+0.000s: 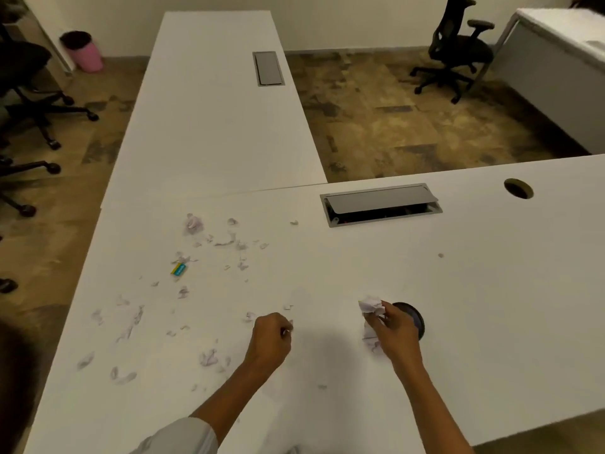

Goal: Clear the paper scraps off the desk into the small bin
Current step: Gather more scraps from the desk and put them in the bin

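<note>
Several torn paper scraps (209, 357) lie scattered over the left half of the white desk (474, 306). My right hand (397, 329) grips a bunch of crumpled scraps (371, 308), held just left of a dark round opening (414, 317) in the desk that the hand partly hides. My left hand (271, 337) is closed, pinching a small scrap (288, 330) at the fingertips close to the desk surface. A small pink bin (83, 52) with a dark liner stands on the floor far off at the back left.
A small green and yellow item (179, 269) lies among the scraps. An open cable tray (381, 204) and a round grommet hole (518, 188) are at the desk's back. A second desk (209, 109) extends away. Office chairs stand at the left (29, 93) and the back right (458, 50).
</note>
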The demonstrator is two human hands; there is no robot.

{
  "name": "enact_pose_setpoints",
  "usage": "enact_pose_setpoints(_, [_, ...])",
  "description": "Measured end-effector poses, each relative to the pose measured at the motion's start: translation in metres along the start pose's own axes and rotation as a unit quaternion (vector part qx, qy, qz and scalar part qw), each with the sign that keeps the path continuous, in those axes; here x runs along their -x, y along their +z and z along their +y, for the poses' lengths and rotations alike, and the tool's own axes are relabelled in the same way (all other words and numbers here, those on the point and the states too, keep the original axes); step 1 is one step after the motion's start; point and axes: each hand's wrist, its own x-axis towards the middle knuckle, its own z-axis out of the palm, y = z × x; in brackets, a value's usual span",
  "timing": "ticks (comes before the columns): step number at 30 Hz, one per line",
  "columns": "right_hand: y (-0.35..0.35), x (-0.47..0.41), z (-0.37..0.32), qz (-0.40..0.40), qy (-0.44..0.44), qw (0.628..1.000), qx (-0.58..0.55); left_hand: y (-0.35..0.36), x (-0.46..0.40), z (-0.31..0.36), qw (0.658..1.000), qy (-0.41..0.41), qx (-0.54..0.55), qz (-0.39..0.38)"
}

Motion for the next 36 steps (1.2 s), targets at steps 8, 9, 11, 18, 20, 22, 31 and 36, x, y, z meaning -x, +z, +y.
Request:
enact_pose_setpoints(8, [-0.066, 0.003, -0.002, 0.07, 0.04, 0.995, 0.065, 0.059, -0.008, 0.117, 0.993, 0.072, 0.072, -0.055])
enact_pose_setpoints(9, [-0.071, 0.002, -0.003, 0.08, 0.036, 0.993, 0.073, 0.066, -0.009, 0.129, 0.991, 0.081, 0.081, -0.064])
enact_pose_setpoints(11, [-0.083, -0.001, -0.001, 0.097, 0.037, 0.991, 0.08, 0.077, -0.013, 0.148, 0.988, 0.092, 0.091, -0.089])
enact_pose_setpoints(18, [-0.104, -0.018, 0.006, 0.065, 0.056, 0.981, 0.175, 0.097, -0.02, 0.17, 0.965, 0.083, 0.092, -0.232])
enact_pose_setpoints(20, [-0.105, -0.024, 0.008, 0.049, 0.049, 0.973, 0.22, 0.097, -0.021, 0.162, 0.962, 0.073, 0.102, -0.241])
enact_pose_setpoints(22, [-0.106, -0.027, 0.009, 0.037, 0.052, 0.968, 0.243, 0.092, -0.022, 0.151, 0.964, 0.057, 0.113, -0.233])
enact_pose_setpoints(31, [-0.093, -0.041, -0.004, 0.087, -0.039, 0.98, 0.175, 0.052, -0.016, 0.067, 0.985, -0.028, 0.1, -0.137])
enact_pose_setpoints(36, [-0.07, -0.044, -0.001, 0.085, -0.047, 0.976, 0.193, 0.026, 0.0, 0.02, 0.992, -0.034, -0.001, -0.121])
